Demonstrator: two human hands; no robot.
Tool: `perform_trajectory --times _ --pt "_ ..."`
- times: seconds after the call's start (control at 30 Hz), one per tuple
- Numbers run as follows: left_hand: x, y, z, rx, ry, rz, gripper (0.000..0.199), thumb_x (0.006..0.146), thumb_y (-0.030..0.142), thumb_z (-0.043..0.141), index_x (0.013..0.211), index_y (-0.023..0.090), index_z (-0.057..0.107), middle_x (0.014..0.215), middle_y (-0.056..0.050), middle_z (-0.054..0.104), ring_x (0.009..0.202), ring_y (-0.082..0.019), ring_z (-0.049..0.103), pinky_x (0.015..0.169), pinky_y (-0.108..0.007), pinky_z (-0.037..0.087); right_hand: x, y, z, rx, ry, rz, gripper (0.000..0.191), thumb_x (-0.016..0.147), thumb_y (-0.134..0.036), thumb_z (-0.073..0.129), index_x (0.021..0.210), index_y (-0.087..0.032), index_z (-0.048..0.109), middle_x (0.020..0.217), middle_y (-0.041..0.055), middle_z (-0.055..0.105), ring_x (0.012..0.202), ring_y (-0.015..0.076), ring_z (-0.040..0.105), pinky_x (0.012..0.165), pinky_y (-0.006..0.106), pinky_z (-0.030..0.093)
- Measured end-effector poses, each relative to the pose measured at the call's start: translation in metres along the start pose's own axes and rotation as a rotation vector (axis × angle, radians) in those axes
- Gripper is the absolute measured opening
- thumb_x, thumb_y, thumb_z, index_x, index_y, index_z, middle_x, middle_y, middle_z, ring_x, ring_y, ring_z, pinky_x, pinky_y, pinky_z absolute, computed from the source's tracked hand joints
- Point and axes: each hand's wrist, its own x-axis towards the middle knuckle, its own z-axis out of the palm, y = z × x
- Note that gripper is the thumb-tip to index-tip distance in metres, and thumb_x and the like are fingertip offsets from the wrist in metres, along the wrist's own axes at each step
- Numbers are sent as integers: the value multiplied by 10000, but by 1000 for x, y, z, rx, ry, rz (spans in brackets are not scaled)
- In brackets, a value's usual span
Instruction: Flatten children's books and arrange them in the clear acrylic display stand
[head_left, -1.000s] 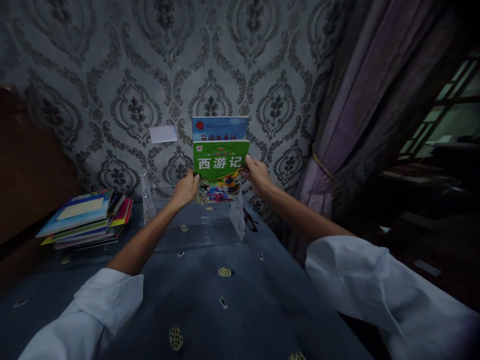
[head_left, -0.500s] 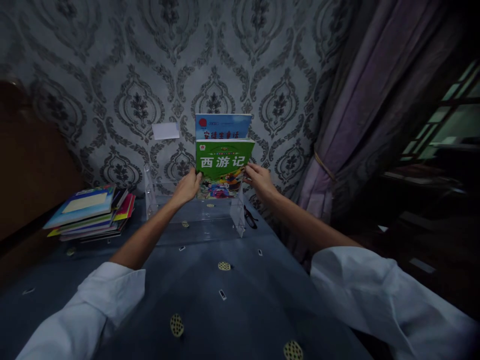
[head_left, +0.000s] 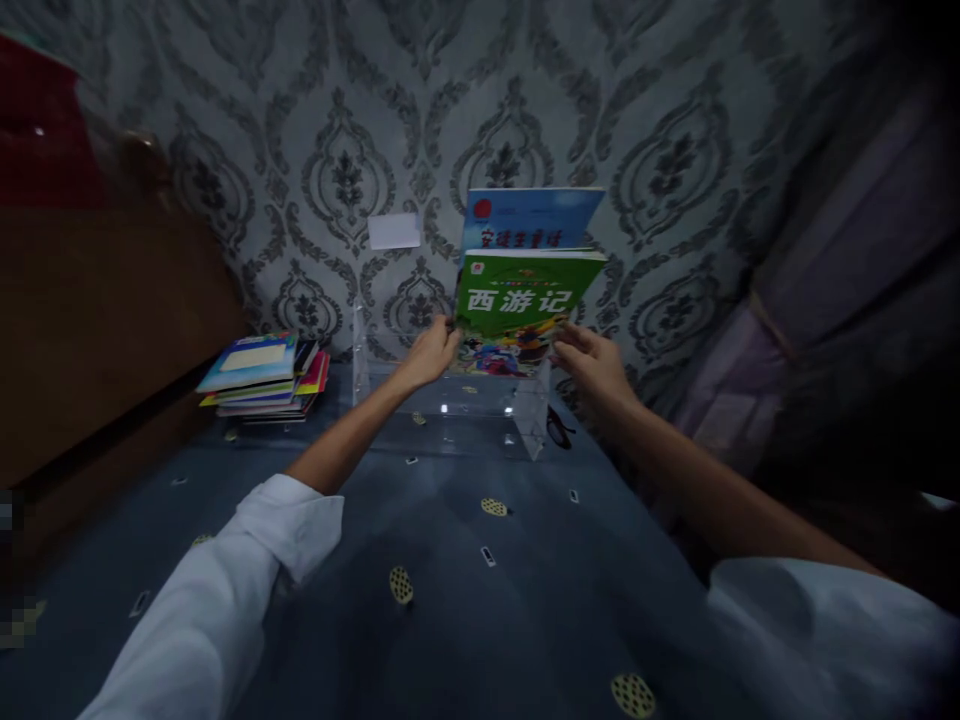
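Observation:
A green book with white characters stands upright in front of a taller blue book. My left hand is closed on the green book's left edge. At its lower right edge, my right hand pinches the same book between thumb and fingers. Both books are at the right part of a clear acrylic rack on the blue patterned tablecloth. The rack's back and the lower part of the blue book are hidden behind the green book.
A stack of books lies left of the rack. Dark glasses rest by its right side. A white card is against the patterned wall, and a purple curtain hangs at the right.
The camera view has shifted, so the scene sits further right and the books look larger. Both hands remain at the green book's edges, and more brown furniture shows at the left.

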Motion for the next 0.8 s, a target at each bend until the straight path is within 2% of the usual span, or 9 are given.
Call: perform_trajectory --times 0.13,0.23,0.3,0.43,0.53,0.67,0.8 --pt "-28 -14 -13 39 63 52 283 1016 244 424 1256 118 507 1216 -194 646 1128 -233 629 1005 -372 477 -20 1 0 36 -60 84 421 732 -251 712 1153 -243 704 1310 86 691 1282 338 599 1073 565 489" --pt "-61 -34 -36 106 102 81 255 1007 238 433 1226 153 534 1253 -148 629 1191 -239 587 1049 -399 452 -46 -1 1 -14 -134 111 407 762 -313 718 1166 -261 704 1295 80 702 1265 326 616 1108 558 458" --pt "-83 -54 -56 269 145 88 262 1004 242 431 1224 158 546 1237 -136 634 1199 -249 571 1057 -414 448 -65 0 3 -69 -182 127 401 786 -347 699 1176 -257 706 1281 83 709 1245 318 631 1098 549 468" --pt "-120 -100 -98 602 128 -42 296 979 252 468 1220 112 568 1256 -180 621 1236 -295 539 1079 -434 427 -106 5 14 -164 -298 116 338 822 -369 654 1118 -236 745 1202 82 749 1157 297 683 1060 507 499" --pt "-138 -132 -123 808 77 -209 417 949 292 527 1306 77 527 1404 -244 534 1370 -355 442 1128 -510 362 -135 8 34 -156 -405 124 317 841 -380 619 1080 -233 766 1154 75 768 1126 283 696 1041 472 508" --pt "-155 -161 -144 921 3 -395 551 974 350 464 1444 69 406 1526 -273 420 1462 -408 320 1121 -685 264 -173 11 66 -111 -512 161 330 855 -387 583 1077 -233 773 1126 83 775 1087 275 707 1002 456 524" --pt "-160 -175 -155 919 -45 -456 517 988 353 428 1445 114 403 1499 -249 471 1435 -382 371 1109 -697 263 -209 20 87 -78 -611 218 366 878 -420 550 1111 -235 765 1157 90 764 1110 274 692 979 438 532"
